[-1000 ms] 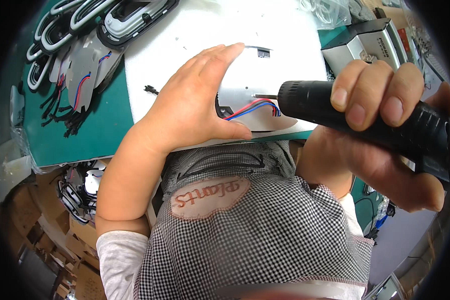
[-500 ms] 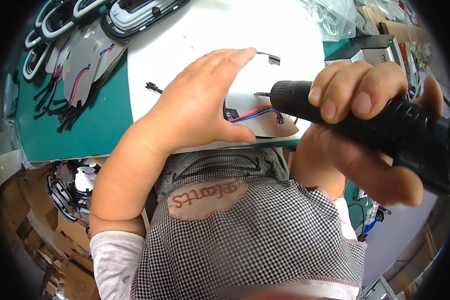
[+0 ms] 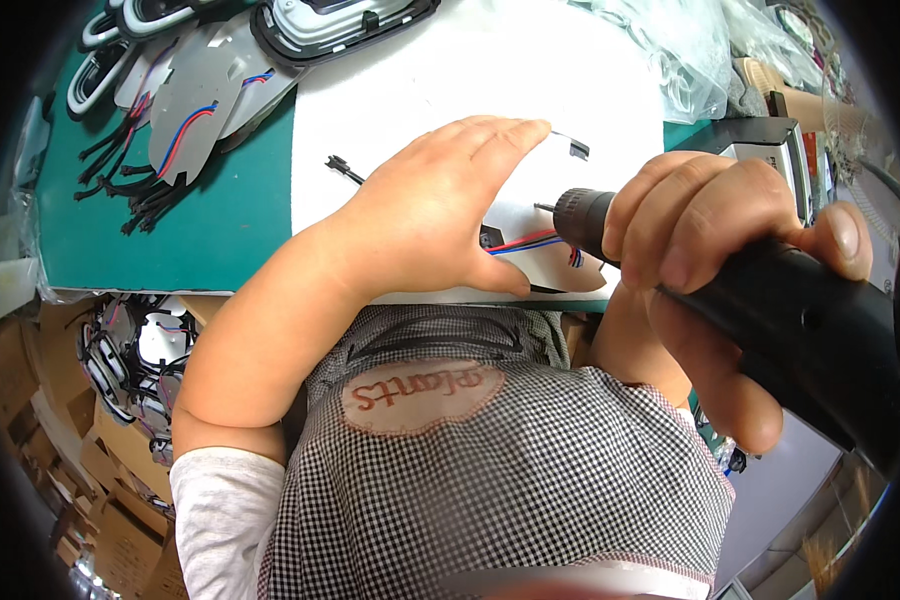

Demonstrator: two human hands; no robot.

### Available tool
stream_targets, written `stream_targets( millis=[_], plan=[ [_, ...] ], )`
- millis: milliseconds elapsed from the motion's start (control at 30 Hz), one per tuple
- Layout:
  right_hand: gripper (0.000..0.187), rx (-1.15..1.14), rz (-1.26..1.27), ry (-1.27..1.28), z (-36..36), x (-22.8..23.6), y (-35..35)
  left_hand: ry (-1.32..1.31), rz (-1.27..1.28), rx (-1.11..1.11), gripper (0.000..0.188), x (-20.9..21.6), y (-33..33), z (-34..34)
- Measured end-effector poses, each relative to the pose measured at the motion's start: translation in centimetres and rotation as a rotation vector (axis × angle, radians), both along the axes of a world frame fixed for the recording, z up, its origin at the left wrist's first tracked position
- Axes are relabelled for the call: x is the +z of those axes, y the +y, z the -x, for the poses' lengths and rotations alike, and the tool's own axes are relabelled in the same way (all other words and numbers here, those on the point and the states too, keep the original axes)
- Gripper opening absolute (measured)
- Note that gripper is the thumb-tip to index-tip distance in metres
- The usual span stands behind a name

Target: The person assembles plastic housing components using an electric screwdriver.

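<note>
My left hand point(image 3: 430, 210) spans a pale plate point(image 3: 522, 188) with dark edge parts, thumb along its near edge and fingers toward its far edge. Red, blue and black wires point(image 3: 532, 241) run across the plate beside the thumb. A black cable connector point(image 3: 342, 168) pokes out from behind the left hand. In my right hand point(image 3: 705, 215) is a black electric screwdriver point(image 3: 805, 320), fingers wrapped round its body. Its thin bit points left over the plate, between the left thumb and fingers; whether the tip touches anything, I cannot tell.
Several flat plates point(image 3: 192, 115) with coloured wires and black connectors lie on the green mat point(image 3: 80, 235) at the left. Black-and-silver oval frames point(image 3: 340, 25) stand at the far side. Clear plastic bags point(image 3: 685, 60) and a metal box point(image 3: 770, 150) are at the right. Cardboard boxes point(image 3: 130, 535) stand lower left.
The whole view has shifted, so the bench appears further right. The screwdriver's rear end has tilted lower in the picture. The left hand keeps its place over the plate.
</note>
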State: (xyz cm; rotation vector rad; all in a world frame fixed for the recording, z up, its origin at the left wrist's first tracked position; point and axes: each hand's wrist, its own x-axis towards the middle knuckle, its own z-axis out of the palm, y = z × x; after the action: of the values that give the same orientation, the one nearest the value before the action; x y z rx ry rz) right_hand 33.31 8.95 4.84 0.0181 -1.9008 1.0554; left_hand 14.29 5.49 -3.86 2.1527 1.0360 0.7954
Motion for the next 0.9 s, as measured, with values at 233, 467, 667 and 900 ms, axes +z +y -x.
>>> stream_targets(
  millis=[233, 467, 667, 900],
  plan=[
    [0.102, -0.094, 0.097, 0.006, -0.6, -0.8, 0.0, 0.059, 0.027, 0.021, 0.104, 0.8, -0.1, 0.2],
    [0.083, -0.237, 0.371, 0.355, -1.5, -3.5, -0.7, 0.08, -0.009, 0.017, 0.109, -0.5, 0.0, 0.5],
    [0.075, -0.073, 0.427, 0.566, -9.3, 0.1, 0.2, -0.024, -0.21, 0.21, 0.114, 1.1, -2.4, 2.3],
    [0.047, -0.193, 0.512, 0.715, -10.6, 2.5, 0.2, -0.258, -0.438, 0.932, 0.117, 1.8, -13.3, 17.9]
  ],
)
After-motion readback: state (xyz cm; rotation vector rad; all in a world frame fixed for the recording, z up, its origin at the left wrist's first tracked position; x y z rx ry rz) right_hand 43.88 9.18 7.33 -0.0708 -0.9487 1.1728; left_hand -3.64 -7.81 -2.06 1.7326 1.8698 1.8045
